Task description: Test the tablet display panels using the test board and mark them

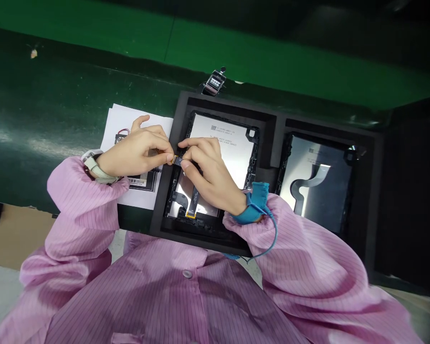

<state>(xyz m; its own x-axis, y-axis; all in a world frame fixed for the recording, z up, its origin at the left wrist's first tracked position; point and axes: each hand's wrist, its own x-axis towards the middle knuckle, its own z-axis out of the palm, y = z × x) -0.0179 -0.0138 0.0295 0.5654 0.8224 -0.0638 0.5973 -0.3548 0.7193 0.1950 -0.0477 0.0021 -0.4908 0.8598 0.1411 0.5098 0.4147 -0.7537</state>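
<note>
My left hand [143, 150] pinches one end of a small flex cable [178, 161] between thumb and forefinger; gold contacts show at that end. My right hand [209, 174] grips the same piece from the other side with thumb and fingers. Both hands are over the left display panel [232, 153], which lies with its silvery back up in a black foam tray [181, 107]. A dark strip [192, 203] with a yellow end runs down the panel below my right hand. Whether it joins the flex cable is hidden by my fingers.
In the tray's right compartment lies another panel [318, 177] with a curved dark ribbon. White sheets [111, 124] with a printed battery picture lie left of the tray. A metal tally counter [214, 83] stands behind it. A blue wrist strap [256, 205] trails a cord.
</note>
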